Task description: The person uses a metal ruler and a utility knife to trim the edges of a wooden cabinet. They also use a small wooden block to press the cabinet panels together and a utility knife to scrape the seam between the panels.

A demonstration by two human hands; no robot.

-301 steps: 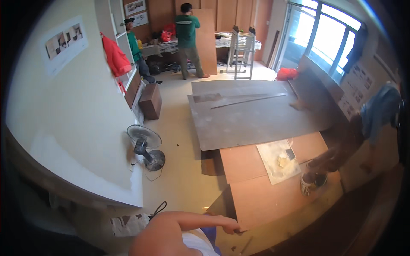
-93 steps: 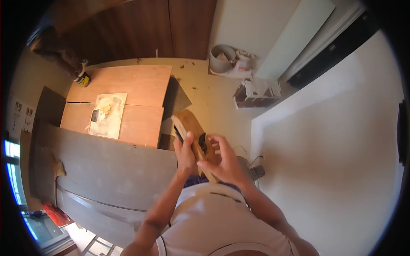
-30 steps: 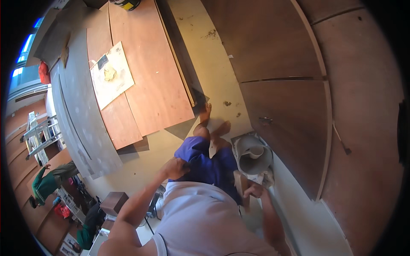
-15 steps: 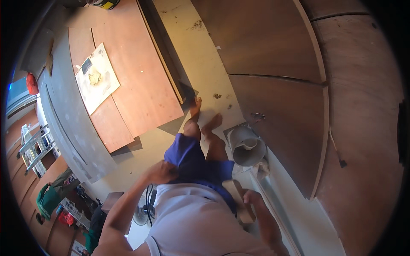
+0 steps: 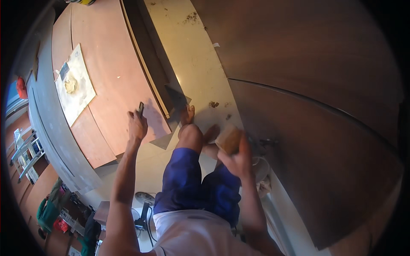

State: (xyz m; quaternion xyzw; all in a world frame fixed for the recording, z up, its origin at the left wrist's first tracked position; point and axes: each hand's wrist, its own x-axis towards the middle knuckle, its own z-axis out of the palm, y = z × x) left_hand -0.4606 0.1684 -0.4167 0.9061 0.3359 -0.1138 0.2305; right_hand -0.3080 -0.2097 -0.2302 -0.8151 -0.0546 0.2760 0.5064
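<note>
My left hand point(image 5: 137, 128) is closed on a small dark object point(image 5: 141, 107) above the near right corner of the reddish wood panel point(image 5: 117, 77); its kind is too small to tell. My right hand point(image 5: 240, 158) grips a tan block point(image 5: 229, 139), which is blurred by motion and raised in front of my right knee. On the panel lies a whitish board point(image 5: 83, 96) bearing a yellowish lump point(image 5: 71, 86) and a flat dark grey piece point(image 5: 64, 70).
Dark brown panels point(image 5: 307, 141) stretch along the right. A pale bucket point(image 5: 261, 168) stands beside my right leg. Grey panelling point(image 5: 53, 141) curves along the left, beyond which are a ladder point(image 5: 32, 149) and a person in green point(image 5: 47, 211). A black cable point(image 5: 149, 224) lies near my left hip.
My left hand has gone from my shorts forward over the wood panel, now with the dark object. My right hand has lifted the block from beside my hip. My view has shifted right.
</note>
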